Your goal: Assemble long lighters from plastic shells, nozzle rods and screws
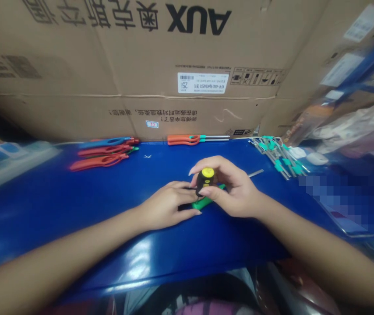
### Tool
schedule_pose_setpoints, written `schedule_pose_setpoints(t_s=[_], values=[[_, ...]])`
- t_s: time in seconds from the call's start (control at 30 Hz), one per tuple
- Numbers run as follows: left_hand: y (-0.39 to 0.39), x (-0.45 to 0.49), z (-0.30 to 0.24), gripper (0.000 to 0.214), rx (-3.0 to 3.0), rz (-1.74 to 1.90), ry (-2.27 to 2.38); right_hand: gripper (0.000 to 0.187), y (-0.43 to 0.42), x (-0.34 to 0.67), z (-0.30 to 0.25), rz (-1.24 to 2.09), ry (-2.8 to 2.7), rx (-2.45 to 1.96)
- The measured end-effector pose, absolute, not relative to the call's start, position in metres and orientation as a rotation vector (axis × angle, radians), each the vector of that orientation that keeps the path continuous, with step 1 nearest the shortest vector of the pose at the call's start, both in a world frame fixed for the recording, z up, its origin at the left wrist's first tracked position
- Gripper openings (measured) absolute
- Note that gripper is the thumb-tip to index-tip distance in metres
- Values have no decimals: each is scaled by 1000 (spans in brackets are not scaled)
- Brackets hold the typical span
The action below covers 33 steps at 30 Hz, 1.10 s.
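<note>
In the middle of the blue table, a green gas lighter lies flat. My left hand grips its near end, thumb on the near side and fingers on the far side. Wrapped around the black and yellow handle of a screwdriver are the fingers of my right hand. The screwdriver stands upright over the lighter; its tip is hidden. A thin metal strip shows beyond my right hand, and I cannot tell whether it belongs to the lighter.
Blue and red lighter bodies lie at the back left, an orange lighter at the back middle. Several metal tubes with teal parts are heaped at the right. Small white pieces sit behind my hands. A large carton walls the back.
</note>
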<state>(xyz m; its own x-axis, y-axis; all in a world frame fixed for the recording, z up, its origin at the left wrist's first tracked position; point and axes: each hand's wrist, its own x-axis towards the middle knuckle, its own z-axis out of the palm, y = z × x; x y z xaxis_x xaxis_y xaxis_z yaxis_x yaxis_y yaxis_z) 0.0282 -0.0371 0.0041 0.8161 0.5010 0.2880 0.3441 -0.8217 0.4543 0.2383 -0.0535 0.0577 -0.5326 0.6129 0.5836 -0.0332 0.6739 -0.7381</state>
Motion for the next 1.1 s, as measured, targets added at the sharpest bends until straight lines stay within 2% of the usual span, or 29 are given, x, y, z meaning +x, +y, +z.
schedule_pose_setpoints(t_s=[0.1, 0.3, 0.4, 0.53, 0.63, 0.73, 0.87, 1.1], values=[[-36, 27, 1, 26, 2637, 552, 668, 25, -50, 236, 55, 753, -1960, -453], [-36, 27, 0, 27, 2634, 520, 679, 36, -51, 244, 54, 502, -2075, -555], [-37, 26, 2, 30, 2635, 513, 644, 38, -53, 247, 56, 504, -1986, -645], [-39, 24, 2, 41, 2626, 635, 605, 26, -43, 253, 65, 558, -1681, -681], [-39, 23, 2, 42, 2616, 689, 643, 24, -24, 269, 72, 597, -1529, -721], [-33, 19, 2, 40, 2635, 717, 742, 28, 0, 297, 73, 510, -1575, -942], [-18, 11, 3, 30, 2653, 759, 881, 19, 24, 335, 70, 13, -1779, -1706], [22, 1, 10, 31, 2649, 672, 1107, 23, 47, 370, 47, 118, -1763, -2101]])
